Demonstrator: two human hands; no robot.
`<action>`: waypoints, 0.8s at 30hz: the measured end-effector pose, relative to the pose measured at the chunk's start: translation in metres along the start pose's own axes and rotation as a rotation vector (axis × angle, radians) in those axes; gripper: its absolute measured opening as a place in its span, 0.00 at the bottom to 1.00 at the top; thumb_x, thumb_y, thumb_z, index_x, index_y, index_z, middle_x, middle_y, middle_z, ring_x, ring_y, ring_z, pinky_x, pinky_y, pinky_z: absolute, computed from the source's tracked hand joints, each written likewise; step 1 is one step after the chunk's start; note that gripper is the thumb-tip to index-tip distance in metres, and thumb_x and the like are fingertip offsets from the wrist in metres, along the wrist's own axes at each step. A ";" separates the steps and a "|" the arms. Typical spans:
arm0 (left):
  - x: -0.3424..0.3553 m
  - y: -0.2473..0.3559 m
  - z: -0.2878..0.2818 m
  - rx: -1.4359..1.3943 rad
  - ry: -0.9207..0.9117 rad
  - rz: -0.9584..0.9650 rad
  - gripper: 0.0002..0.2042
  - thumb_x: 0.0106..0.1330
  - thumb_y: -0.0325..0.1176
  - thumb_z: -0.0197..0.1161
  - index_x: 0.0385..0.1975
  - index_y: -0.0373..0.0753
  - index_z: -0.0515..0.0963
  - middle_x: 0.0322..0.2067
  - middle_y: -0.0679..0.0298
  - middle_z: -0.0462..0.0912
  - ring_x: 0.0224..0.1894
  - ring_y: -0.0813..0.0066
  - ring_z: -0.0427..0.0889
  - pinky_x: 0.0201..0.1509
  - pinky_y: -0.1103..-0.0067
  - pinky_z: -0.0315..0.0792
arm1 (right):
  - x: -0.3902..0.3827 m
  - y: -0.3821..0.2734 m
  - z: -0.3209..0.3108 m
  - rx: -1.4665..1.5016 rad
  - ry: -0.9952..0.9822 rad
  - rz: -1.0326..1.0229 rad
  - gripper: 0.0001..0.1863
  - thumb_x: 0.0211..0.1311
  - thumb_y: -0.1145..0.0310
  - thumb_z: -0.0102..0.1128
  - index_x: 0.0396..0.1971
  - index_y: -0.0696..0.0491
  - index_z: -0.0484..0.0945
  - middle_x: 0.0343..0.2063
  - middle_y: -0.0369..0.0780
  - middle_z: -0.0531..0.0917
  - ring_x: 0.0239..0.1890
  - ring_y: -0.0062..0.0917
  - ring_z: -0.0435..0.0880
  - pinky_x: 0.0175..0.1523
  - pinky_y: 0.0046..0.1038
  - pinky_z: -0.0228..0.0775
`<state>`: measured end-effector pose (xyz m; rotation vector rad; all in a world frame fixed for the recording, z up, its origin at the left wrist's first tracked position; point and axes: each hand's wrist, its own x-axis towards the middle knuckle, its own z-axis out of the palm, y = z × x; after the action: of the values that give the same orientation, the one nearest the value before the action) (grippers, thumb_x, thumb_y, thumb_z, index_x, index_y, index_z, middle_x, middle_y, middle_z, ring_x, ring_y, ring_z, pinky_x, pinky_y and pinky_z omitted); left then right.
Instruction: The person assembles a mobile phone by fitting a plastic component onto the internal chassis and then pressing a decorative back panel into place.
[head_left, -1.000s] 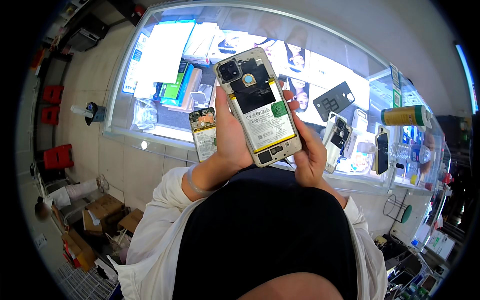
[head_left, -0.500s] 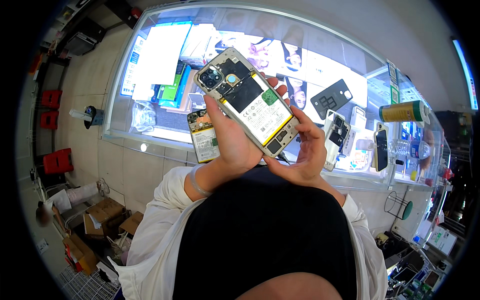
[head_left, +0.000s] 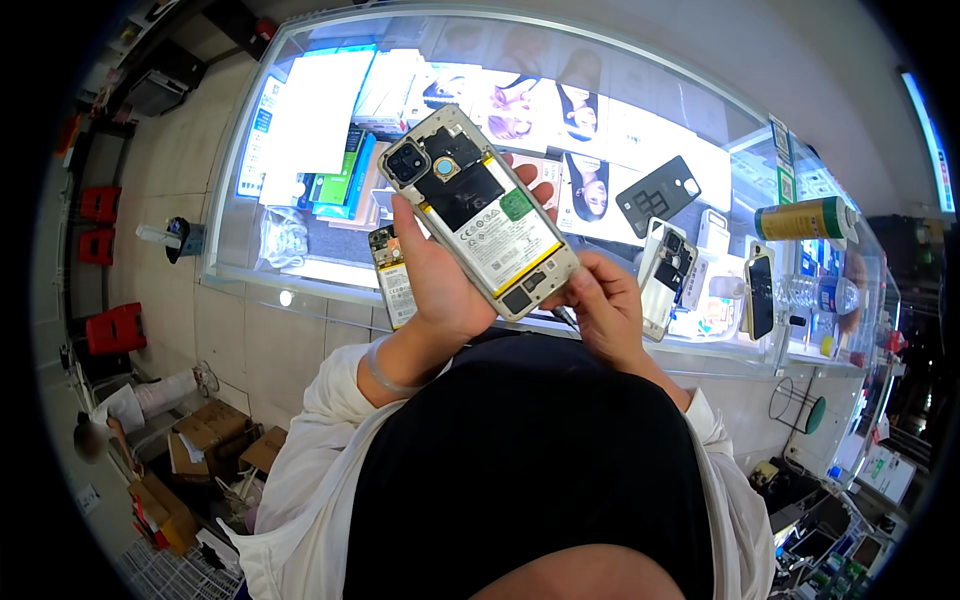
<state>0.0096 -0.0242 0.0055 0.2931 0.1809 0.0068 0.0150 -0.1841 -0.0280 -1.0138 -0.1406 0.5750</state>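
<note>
"What is seen?"
"A glass counter (head_left: 330, 286); at its near edge, a backless phone (head_left: 487, 225) is held up."
"How?"
"It is gripped by the left hand (head_left: 445, 285); its lower end is touched by the right hand (head_left: 608, 305), fingers bent, any pinch uncertain."
</note>
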 end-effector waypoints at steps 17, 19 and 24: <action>-0.035 0.011 -0.074 0.520 0.224 0.101 0.17 0.61 0.32 0.52 0.50 0.38 0.63 0.44 0.58 0.72 0.46 0.66 0.74 0.50 0.72 0.70 | 0.008 0.015 -0.002 -0.208 -0.133 0.243 0.11 0.59 0.68 0.52 0.35 0.62 0.75 0.27 0.42 0.80 0.28 0.22 0.81 0.34 0.20 0.74; -0.037 0.021 -0.078 0.444 0.316 0.093 0.19 0.55 0.21 0.54 0.48 0.38 0.64 0.42 0.60 0.73 0.44 0.68 0.75 0.48 0.73 0.72 | 0.012 0.018 -0.015 -0.407 -0.102 0.182 0.12 0.57 0.68 0.56 0.35 0.61 0.75 0.27 0.40 0.80 0.27 0.21 0.80 0.34 0.19 0.72; -0.040 0.059 -0.096 0.581 0.427 0.248 0.17 0.54 0.17 0.54 0.45 0.34 0.65 0.39 0.57 0.75 0.41 0.68 0.78 0.45 0.73 0.74 | 0.005 0.002 -0.060 -1.091 0.034 0.134 0.16 0.46 0.66 0.65 0.35 0.57 0.76 0.26 0.40 0.80 0.25 0.23 0.79 0.32 0.21 0.71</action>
<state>-0.0456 0.0589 -0.0608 0.8941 0.5726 0.2677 0.0408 -0.2261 -0.0630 -2.1003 -0.3800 0.5997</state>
